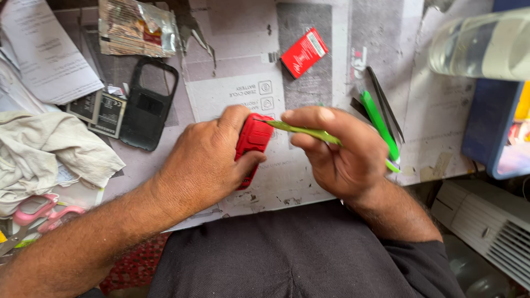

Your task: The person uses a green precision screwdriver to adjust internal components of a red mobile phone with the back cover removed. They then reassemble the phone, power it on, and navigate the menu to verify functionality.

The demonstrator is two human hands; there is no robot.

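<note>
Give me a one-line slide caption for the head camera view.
Left hand grips a small red plastic phone while right hand holds thin green tweezers to its top edge.

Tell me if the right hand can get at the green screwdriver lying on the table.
Probably not right away: the right hand already grips green tweezers, though the green screwdriver lies uncovered just beside it, next to the black tweezers.

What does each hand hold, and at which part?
The left hand grips the red phone around its lower body. The right hand pinches the green tweezers near their rear end, tip at the phone.
</note>
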